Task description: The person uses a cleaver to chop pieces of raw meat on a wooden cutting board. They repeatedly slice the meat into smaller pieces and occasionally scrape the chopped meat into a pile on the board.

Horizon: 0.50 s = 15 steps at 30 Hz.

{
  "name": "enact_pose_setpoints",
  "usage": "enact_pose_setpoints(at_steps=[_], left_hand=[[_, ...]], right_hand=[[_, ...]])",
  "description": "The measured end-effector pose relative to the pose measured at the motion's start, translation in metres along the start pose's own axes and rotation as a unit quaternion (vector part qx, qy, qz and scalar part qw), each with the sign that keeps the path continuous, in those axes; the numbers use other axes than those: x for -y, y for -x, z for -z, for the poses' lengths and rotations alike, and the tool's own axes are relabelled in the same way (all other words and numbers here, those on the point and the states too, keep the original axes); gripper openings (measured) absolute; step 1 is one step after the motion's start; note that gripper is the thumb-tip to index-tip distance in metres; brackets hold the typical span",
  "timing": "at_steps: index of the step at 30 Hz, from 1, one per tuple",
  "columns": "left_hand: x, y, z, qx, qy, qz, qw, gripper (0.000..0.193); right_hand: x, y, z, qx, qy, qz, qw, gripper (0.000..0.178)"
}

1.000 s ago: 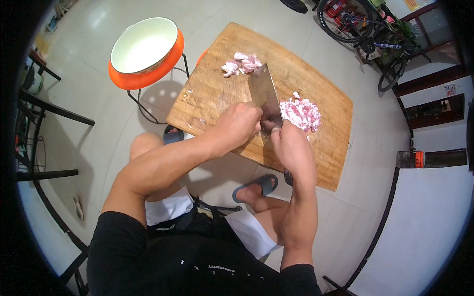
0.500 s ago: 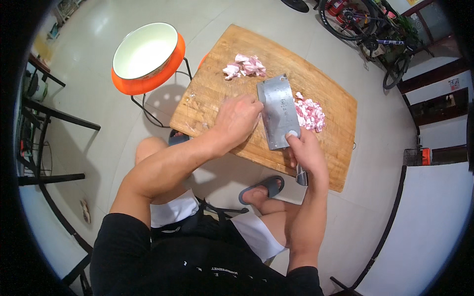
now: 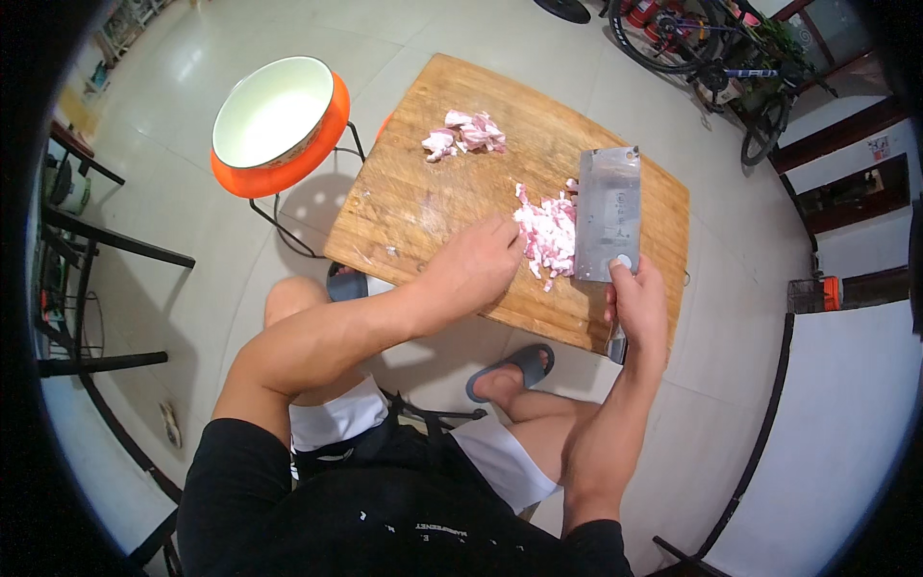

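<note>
My right hand [image 3: 636, 300] grips a cleaver [image 3: 610, 216] by its handle, the thumb pressed on the blade's lower corner. The wide grey blade stands along the right side of a pile of chopped pink and white meat [image 3: 550, 231]. At the pile's left edge is my left hand [image 3: 478, 262], fingers curled together and their tips touching or close to the meat; what they hold, if anything, is hidden. Beyond, a smaller heap of larger meat pieces [image 3: 465, 134] lies on the far left part of the wooden cutting board [image 3: 404, 173].
A white-lined enamel basin [image 3: 274, 111] sits on an orange stool [image 3: 338, 120] with black legs, left of the board. Black-legged furniture [image 3: 120, 231] stands farther left. A bicycle [image 3: 678, 38] is at the far right. My slippered foot [image 3: 510, 373] is under the board's near edge.
The cleaver has moved from the left side of the chopped pile to its right side. My left hand has shifted right and nearer, up to the pile, which now looks more spread out lengthwise.
</note>
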State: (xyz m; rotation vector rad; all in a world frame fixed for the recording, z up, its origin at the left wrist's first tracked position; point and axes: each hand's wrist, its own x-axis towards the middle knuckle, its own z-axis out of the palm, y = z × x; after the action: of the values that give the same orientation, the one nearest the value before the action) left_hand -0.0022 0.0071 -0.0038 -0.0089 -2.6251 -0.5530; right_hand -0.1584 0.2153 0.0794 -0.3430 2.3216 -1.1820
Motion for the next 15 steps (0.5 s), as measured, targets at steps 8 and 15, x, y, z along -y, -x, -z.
enact_pose_setpoints(at_steps=[8, 15], left_hand=[[0.013, 0.001, 0.026, 0.074, 0.041, 0.031, 0.996, 0.019], [0.055, -0.014, 0.051, -0.042, 0.023, 0.161, 0.986, 0.027]], right_hand=[[0.007, 0.011, -0.028, 0.119, -0.064, -0.006, 0.991, 0.017], [0.001, 0.01, -0.042, 0.203, -0.056, -0.031, 0.977, 0.016]])
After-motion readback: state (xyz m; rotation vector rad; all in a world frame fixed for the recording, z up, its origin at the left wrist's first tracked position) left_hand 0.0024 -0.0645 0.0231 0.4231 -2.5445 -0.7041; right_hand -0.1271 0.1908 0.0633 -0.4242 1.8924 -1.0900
